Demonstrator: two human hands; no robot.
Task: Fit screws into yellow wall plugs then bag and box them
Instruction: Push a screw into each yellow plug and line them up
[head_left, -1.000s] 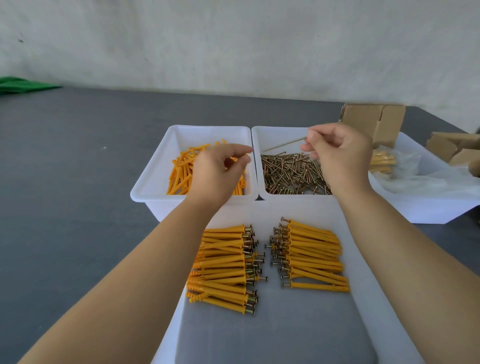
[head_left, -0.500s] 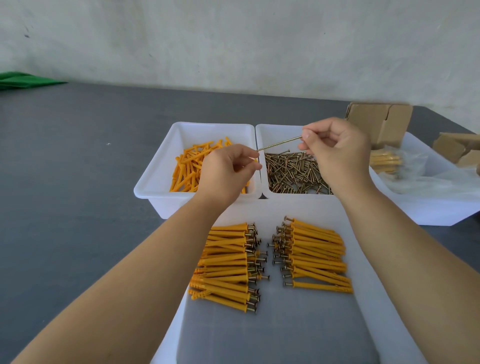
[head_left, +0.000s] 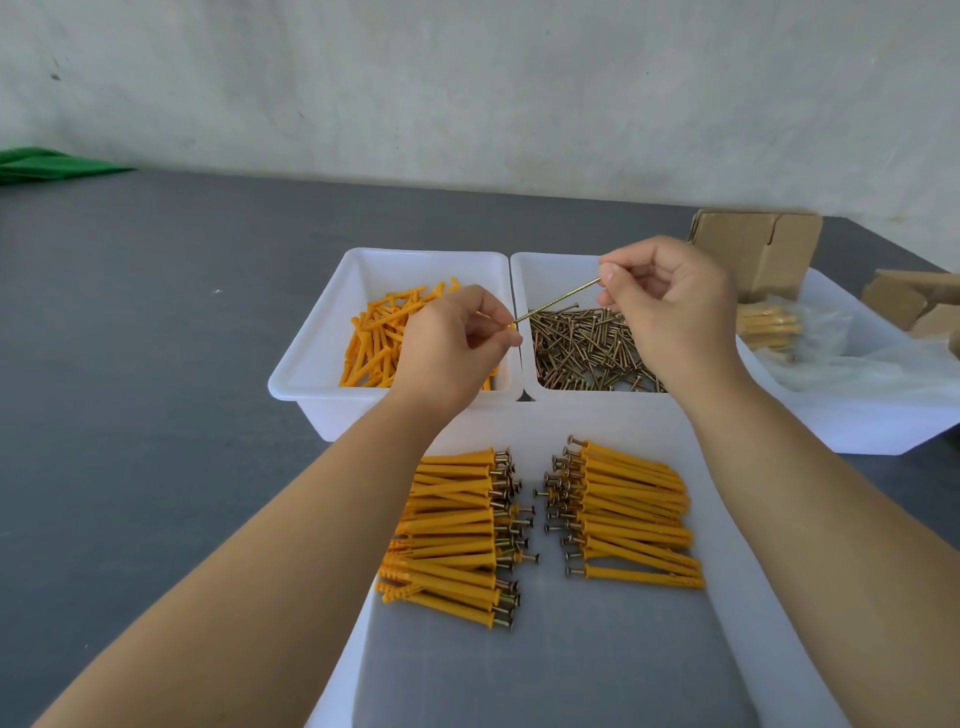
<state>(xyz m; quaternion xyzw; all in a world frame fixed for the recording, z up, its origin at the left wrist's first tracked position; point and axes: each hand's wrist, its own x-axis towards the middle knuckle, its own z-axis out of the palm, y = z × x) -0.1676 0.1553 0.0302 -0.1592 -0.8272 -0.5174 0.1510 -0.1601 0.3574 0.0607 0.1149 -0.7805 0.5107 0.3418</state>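
My left hand (head_left: 451, 347) is closed around a yellow wall plug; only its tip (head_left: 512, 326) shows between the fingers. My right hand (head_left: 670, 307) pinches the head end of a long screw (head_left: 558, 300), whose point meets the plug's tip. Both hands hover over two white bins: the left bin (head_left: 332, 322) holds loose yellow plugs (head_left: 375, 340), the right bin (head_left: 540, 270) holds loose screws (head_left: 587, 353). In the near white tray (head_left: 727, 561) lie two piles of plugs with screws fitted, the left pile (head_left: 457, 530) and the right pile (head_left: 634, 514).
A white bin (head_left: 872, 431) at the right holds clear plastic bags (head_left: 852, 364) and a bagged bundle of plugs (head_left: 768, 325). Cardboard boxes (head_left: 758, 249) stand behind it. A green cloth (head_left: 47, 163) lies at the far left of the grey table (head_left: 145, 338).
My left hand has lifted out of the plug bin holding a plug. My right hand has brought the screw down and left until its point meets the plug.
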